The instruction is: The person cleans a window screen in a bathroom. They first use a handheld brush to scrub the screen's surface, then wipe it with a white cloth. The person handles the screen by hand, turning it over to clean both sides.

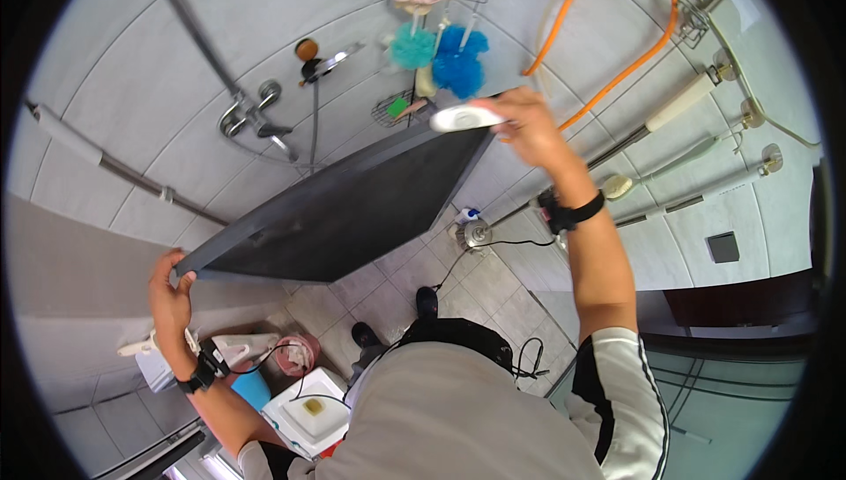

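A large dark rectangular panel with a grey frame [344,209] is held up and tilted before me. My left hand [173,292] grips its lower left corner, thumb on the near side. At the upper right corner is my right hand [525,123], its fingers around a white oval plastic-looking object [466,118] that lies against the frame's edge. Whether the right hand also grips the panel is partly hidden. Both wrists carry black straps with small devices and cables.
A wall-mounted shower mixer [248,120], a blue bath puff [459,60], an orange hose [674,11] and a long-handled brush [618,186] hang around the panel. On the tiled floor are a metal floor fitting [474,234], a pink bin [297,353] and a white lidded container [314,407].
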